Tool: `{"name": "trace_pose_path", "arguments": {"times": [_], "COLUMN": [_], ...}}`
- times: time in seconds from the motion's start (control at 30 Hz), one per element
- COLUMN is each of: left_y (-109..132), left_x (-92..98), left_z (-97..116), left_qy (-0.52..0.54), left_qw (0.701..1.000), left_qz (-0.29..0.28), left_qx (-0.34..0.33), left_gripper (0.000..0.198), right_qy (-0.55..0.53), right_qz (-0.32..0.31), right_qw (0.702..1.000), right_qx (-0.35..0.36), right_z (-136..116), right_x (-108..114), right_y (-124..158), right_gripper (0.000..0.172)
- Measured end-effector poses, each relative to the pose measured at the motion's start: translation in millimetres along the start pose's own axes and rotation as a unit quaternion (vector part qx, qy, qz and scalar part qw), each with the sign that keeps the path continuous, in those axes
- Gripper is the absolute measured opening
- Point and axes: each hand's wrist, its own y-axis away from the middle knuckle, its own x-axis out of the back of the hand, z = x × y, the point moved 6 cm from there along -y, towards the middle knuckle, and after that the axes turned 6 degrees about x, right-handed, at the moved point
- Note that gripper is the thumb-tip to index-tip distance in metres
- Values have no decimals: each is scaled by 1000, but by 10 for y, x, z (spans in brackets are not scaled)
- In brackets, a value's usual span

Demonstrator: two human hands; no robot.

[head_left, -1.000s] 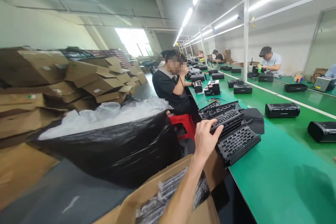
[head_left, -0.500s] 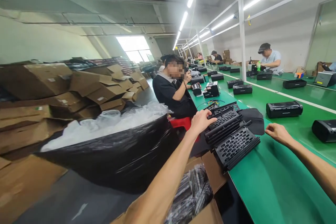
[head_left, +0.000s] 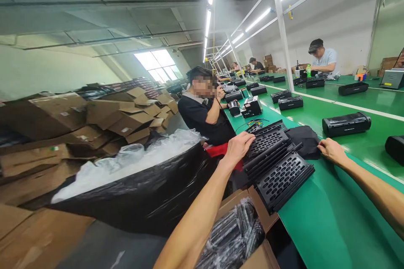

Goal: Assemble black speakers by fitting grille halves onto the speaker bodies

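In the head camera's view, two bare hands meet black parts on a green table (head_left: 328, 214). The left hand (head_left: 240, 147) curves its fingers at the edge of one of at least two perforated panels (head_left: 284, 178); whether it grips cannot be told. The right hand (head_left: 332, 150) pinches the corner of black sheeting (head_left: 304, 143), number of layers unclear, lying beside the panels. One co-worker (head_left: 194, 107) sits beyond. One open box (head_left: 272, 256) holds plastic-wrapped parts (head_left: 233, 229), too jumbled to count; one black bag (head_left: 142, 204) brims with clear plastic (head_left: 126, 162).
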Motion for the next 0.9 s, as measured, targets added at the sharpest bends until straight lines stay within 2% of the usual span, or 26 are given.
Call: {"name": "trace_pose_path", "arguments": {"times": [0.13, 0.2, 0.3, 0.37, 0.47, 0.53, 0.57, 0.63, 0.7, 0.77, 0.83, 0.9], "left_y": [-4, -32, -121, -186, -153, 5, 119, 431, 810, 1158, 1390, 1487], "left_x": [32, 112, 382, 663, 1125, 1271, 1247, 1030, 625, 141, -295, -602], "left_z": [80, 94, 112, 197, 587, 1027, 1298, 1864, 2429, 2898, 3221, 3393], "left_qy": [-7, -8, 2, 15, 27, 61, 93, 197, 314, 395, 430, 434], "left_qw": [998, 996, 990, 984, 959, 947, 950, 950, 930, 899, 878, 869], "left_qz": [45, 79, 134, 175, 275, 302, 276, 190, 72, -32, -103, -151], "left_qx": [-32, -37, -36, -39, -63, -90, -113, -149, -179, -186, -184, -183], "left_gripper": [32, 33, 36, 35, 26, 18, 13, 10, 14, 20, 28, 34], "right_qy": [-2, -8, -30, -43, -47, -61, -78, -127, -167, -180, -191, -230], "right_qz": [64, 99, 145, 138, 67, 26, 13, -6, -27, -46, -55, -48], "right_qw": [998, 995, 989, 989, 997, 997, 996, 989, 980, 973, 971, 965], "right_qx": [1, 0, 15, 25, -3, -37, -51, -76, -106, -134, -136, -115], "right_z": [140, 222, 328, 385, 496, 565, 584, 575, 501, 357, 150, -73], "right_x": [235, 411, 765, 1018, 1368, 1592, 1697, 1875, 2003, 2101, 2186, 2249], "right_y": [56, 143, 367, 576, 959, 1240, 1376, 1629, 1851, 2047, 2213, 2351], "right_gripper": [25, 27, 28, 30, 36, 42, 45, 55, 63, 69, 70, 71]}}
